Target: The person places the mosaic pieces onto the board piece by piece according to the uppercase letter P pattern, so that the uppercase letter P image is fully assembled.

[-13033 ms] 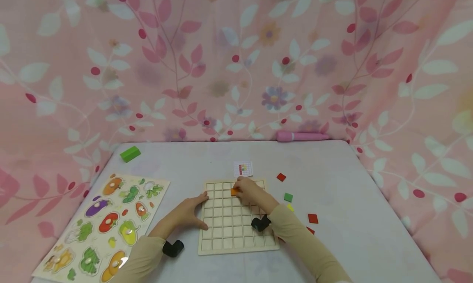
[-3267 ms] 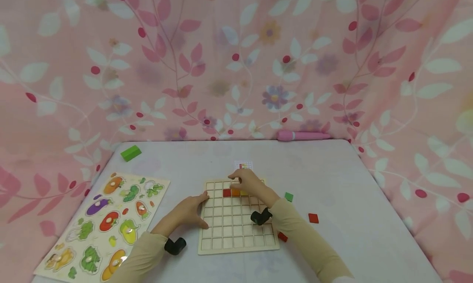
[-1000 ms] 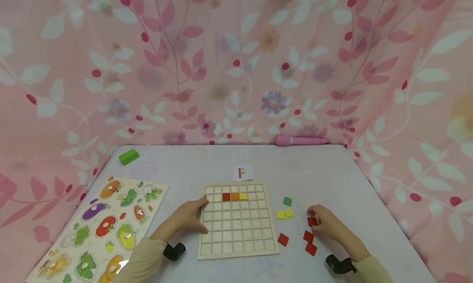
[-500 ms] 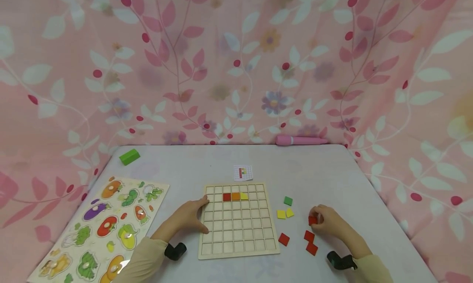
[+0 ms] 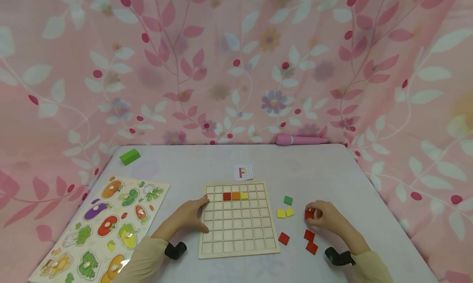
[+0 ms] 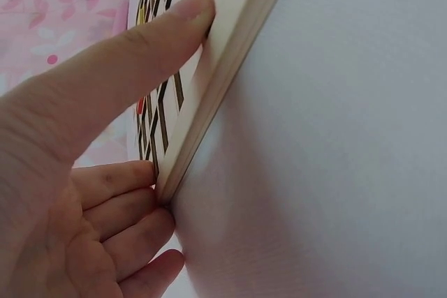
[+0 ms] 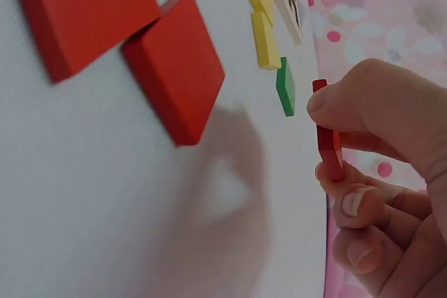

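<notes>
My left hand (image 5: pixel 188 215) rests against the left side of the wooden grid board (image 5: pixel 238 235). In the left wrist view its thumb lies on the board's frame and the other fingertips touch the edge near the corner. In a row near the board's far side sit a red tile (image 5: pixel 227 196), an orange tile (image 5: pixel 235 196) and a yellow tile (image 5: pixel 244 196). Right of the board, my right hand (image 5: pixel 327 215) pinches another red tile (image 7: pixel 330 146) between thumb and fingers, raised over the table in the right wrist view.
Loose red tiles (image 5: pixel 309 235), yellow tiles (image 5: pixel 281 213) and a green tile (image 5: pixel 288 200) lie right of the board. A small printed card (image 5: pixel 242 172) is behind it. Leftward are a vegetable puzzle board (image 5: pixel 155 203) and a green block (image 5: pixel 129 156); a pink pen (image 5: pixel 301 140) lies along the back.
Red and yellow tiles now flank the orange one on the grid. My right hand left the board, took a red tile from the right and shifted slightly left. The left hand stayed put.
</notes>
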Demonstrator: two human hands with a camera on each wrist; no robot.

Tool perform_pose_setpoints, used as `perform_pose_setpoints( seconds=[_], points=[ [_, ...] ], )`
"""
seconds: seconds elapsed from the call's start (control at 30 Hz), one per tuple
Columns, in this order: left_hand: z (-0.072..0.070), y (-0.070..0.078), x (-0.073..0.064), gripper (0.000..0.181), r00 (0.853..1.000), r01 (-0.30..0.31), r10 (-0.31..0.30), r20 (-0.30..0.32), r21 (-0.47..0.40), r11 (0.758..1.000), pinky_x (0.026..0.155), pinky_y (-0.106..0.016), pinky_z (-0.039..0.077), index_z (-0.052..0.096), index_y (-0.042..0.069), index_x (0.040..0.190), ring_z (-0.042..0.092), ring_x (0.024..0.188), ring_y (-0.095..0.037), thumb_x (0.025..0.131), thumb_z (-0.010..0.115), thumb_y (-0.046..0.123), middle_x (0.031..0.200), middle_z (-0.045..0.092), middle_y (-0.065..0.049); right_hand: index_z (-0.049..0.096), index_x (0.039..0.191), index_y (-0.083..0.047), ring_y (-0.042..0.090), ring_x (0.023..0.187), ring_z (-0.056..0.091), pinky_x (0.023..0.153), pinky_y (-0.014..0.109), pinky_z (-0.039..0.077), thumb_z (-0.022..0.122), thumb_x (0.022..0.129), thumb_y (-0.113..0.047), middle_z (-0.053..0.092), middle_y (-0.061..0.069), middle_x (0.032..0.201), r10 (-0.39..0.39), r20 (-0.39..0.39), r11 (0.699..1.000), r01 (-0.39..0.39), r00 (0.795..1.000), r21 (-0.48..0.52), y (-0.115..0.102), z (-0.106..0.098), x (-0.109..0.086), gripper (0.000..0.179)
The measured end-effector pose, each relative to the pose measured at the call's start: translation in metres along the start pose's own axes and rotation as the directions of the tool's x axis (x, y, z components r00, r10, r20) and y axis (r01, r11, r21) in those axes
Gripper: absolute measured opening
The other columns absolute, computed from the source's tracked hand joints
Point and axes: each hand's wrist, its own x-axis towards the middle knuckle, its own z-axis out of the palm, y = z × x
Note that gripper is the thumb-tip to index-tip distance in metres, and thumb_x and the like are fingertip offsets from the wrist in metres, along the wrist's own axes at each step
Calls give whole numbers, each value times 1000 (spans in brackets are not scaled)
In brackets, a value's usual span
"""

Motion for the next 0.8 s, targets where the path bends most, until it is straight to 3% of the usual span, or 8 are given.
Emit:
perform_pose_setpoints(
  seconds=[0.27,0.5,0.8],
  points=[
    [0,1,-1,100,1000,7,-7,1,-5,1000,94,-44,34,43,1,132,40,118,-33,51,85,41,135,39,-14,63,88,-2,5,57,41,44,19,39,72,71,-6,50,-7,69,-119,-66,993,120,991,12,-6,-2,13,20],
    [-2,3,-3,98,1000,7,-7,1,-4,1000,94,-44,33,43,2,132,39,118,-33,51,85,40,136,38,-13,65,90,-3,8,59,42,47,20,41,73,71,-8,51,-7,71,-75,-24,997,75,997,-26,-20,-6,32,20],
    [-2,3,-3,97,1000,3,-3,-4,-2,1000,94,-44,33,44,2,131,39,118,-34,51,85,40,136,38,-12,66,88,-5,7,58,44,49,20,41,72,71,-7,53,-5,73,-159,-1,986,159,987,-39,-41,-7,64,18]
  ],
)
